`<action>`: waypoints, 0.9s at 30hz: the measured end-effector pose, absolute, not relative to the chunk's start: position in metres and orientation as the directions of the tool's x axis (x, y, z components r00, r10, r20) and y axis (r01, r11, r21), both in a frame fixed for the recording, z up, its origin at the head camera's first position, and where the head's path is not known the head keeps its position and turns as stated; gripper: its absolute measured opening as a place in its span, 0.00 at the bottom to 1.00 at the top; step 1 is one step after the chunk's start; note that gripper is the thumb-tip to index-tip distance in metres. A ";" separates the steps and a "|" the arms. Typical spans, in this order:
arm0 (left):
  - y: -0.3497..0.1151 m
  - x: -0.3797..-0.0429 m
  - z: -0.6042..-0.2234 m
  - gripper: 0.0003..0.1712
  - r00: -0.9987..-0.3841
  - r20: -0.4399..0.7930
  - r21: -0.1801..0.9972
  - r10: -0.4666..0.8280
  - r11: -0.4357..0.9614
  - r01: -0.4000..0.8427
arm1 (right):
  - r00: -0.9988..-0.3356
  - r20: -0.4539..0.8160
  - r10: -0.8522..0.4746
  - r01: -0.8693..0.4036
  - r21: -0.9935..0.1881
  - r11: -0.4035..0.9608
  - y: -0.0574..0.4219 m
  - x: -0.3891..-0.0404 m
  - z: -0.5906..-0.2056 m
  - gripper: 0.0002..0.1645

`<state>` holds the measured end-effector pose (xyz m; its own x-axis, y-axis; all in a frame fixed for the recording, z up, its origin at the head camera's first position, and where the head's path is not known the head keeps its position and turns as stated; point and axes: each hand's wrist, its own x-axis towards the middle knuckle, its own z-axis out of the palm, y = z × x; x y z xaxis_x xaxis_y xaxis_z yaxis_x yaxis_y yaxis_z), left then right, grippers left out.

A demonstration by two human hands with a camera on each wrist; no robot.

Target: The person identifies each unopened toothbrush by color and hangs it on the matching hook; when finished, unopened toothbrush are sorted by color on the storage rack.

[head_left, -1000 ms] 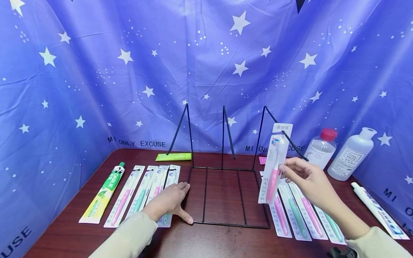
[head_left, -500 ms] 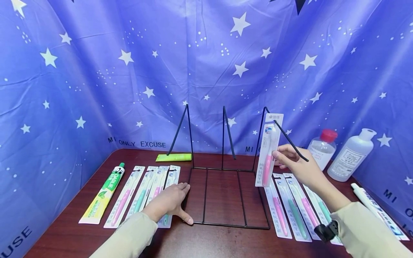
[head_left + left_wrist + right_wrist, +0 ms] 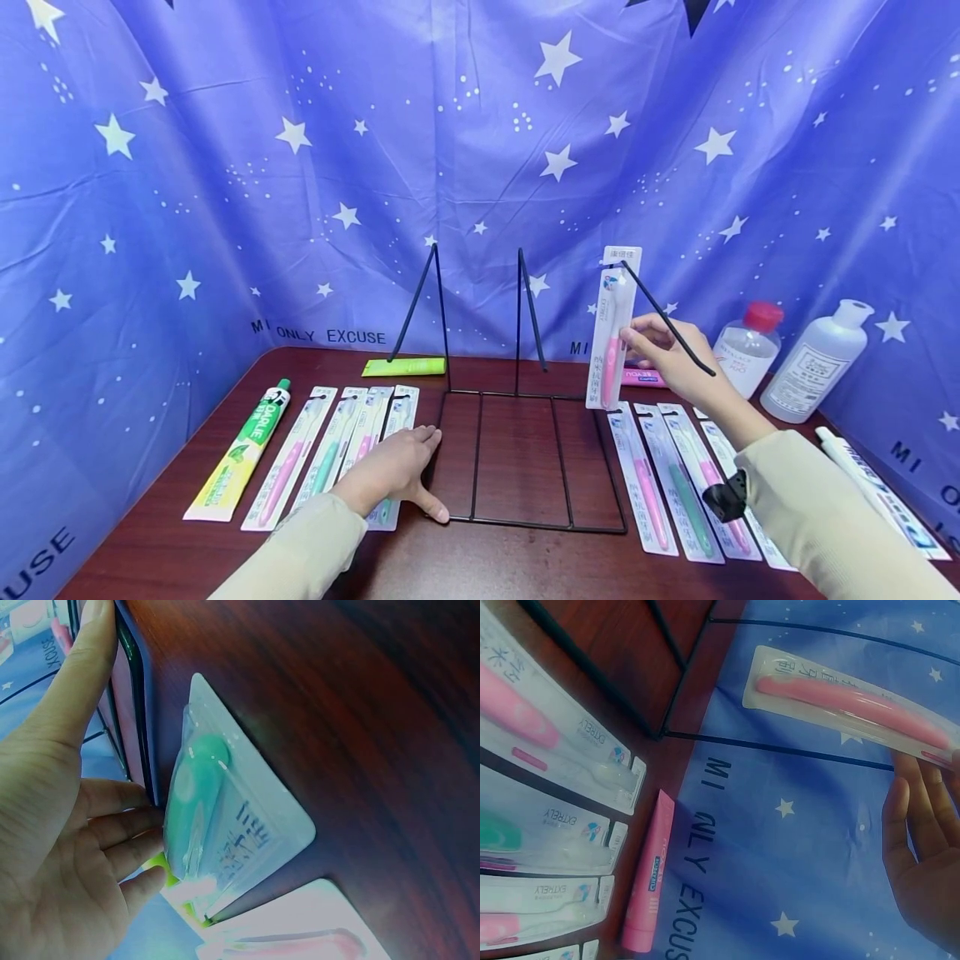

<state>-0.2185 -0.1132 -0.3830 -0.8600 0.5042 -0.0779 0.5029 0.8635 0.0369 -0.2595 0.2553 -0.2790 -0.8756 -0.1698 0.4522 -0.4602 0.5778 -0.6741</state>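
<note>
Head view: the right hand (image 3: 678, 354) is pinching a toothbrush pack (image 3: 611, 329) by its edge, thumb in front and fingers behind, and is holding it upright at the right prong of the wire rack (image 3: 476, 458). The prong is apparently running through the hole in the card, high up by the bend; that side grip is probably leaving the hole free for the wire. The left hand (image 3: 393, 467) is lying spread at the rack's near left corner, its thumb touching the frame, probably because so light a rack needs steadying.

Packs are lying in two rows, a left row (image 3: 330, 442) and a right row (image 3: 678, 483), seemingly sorted that way for easy reach; the sleeve is partly hiding the right one. Beyond the rows, a Darlie tube (image 3: 240, 454) and a white tube (image 3: 881, 492) are flanking them. A lime tube (image 3: 403, 366) and a pink tube (image 3: 649, 881) are lying at the back, and two bottles (image 3: 817, 362) are standing at the far right.

The table (image 3: 420, 567) is showing dark, reddish, glossy wood. Behind it, a blue starred curtain (image 3: 420, 167) is hanging in soft folds.
</note>
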 end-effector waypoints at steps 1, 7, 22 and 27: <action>-0.113 -0.219 -0.383 0.70 -0.859 -0.078 0.037 0.506 0.863 0.504 | -0.878 0.449 -0.166 -0.457 -0.680 0.574 0.255 -0.261 -0.279 0.18; -0.112 -0.219 -0.384 0.70 -0.856 -0.082 0.034 0.511 0.859 0.510 | -0.894 0.425 -0.139 -0.419 -0.687 0.594 0.256 -0.268 -0.278 0.21; -0.111 -0.218 -0.381 0.69 -0.860 -0.089 0.050 0.502 0.865 0.500 | -0.902 0.407 -0.143 -0.406 -0.690 0.599 0.266 -0.272 -0.276 0.25; -0.112 -0.217 -0.380 0.69 -0.865 -0.089 0.055 0.495 0.869 0.492 | -0.889 0.434 -0.145 -0.435 -0.705 0.560 0.284 -0.264 -0.271 0.21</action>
<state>-0.2168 -0.1123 -0.3801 -0.8645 0.4947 -0.0889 0.4916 0.8691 0.0554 -0.2641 0.2840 -0.2709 -0.8891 -0.1447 0.4342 -0.4354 0.5596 -0.7052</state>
